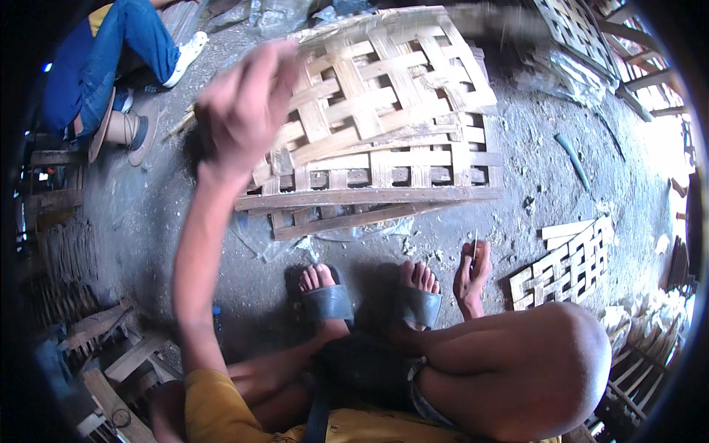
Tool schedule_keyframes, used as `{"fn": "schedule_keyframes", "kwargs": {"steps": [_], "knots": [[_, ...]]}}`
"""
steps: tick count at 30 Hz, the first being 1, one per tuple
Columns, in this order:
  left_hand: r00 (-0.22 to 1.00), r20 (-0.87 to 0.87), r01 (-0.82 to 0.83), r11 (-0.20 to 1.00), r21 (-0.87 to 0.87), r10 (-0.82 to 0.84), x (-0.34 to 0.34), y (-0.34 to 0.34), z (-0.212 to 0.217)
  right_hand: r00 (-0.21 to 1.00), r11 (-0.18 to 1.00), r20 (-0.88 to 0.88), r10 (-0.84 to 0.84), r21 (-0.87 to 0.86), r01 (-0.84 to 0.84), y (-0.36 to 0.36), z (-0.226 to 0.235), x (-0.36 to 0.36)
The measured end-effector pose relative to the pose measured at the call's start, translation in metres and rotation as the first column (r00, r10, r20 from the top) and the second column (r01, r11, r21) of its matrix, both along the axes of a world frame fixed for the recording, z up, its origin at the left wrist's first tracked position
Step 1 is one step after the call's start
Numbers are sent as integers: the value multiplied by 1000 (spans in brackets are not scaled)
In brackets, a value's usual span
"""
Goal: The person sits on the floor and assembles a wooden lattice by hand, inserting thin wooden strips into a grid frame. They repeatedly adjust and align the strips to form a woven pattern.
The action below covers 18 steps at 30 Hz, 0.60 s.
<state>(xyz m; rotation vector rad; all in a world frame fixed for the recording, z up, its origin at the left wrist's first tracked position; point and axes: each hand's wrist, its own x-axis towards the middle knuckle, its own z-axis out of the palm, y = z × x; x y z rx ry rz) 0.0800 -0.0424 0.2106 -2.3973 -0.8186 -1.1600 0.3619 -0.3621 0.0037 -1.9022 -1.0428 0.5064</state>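
Woven slat panel (365, 118), pale, open-latticed, lay askew just right of blurred left grip (244, 107). Brown-edged lattice panel (369, 197) lay beneath it. Thin pale sliver (475, 241) stuck up from right grip (473, 273).

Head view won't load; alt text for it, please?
The left hand, blurred, is at the left edge of a woven slatted panel lying over another panel. The right hand is beside the right sandal, a thin object at its fingers. A smaller woven piece lies at right; another person's blue-trousered legs show upper left.
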Motion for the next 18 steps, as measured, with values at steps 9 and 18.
{"fn": "schedule_keyframes", "kwargs": {"steps": [9,18], "knots": [[771,621,552,632,-544,-140,-20,34,176,990,988,-103,-94,114,106,4,-10,-3],[739,566,574,100,-813,364,40,1,13,945,948,-300,-132,239,209,22,36,18]]}}
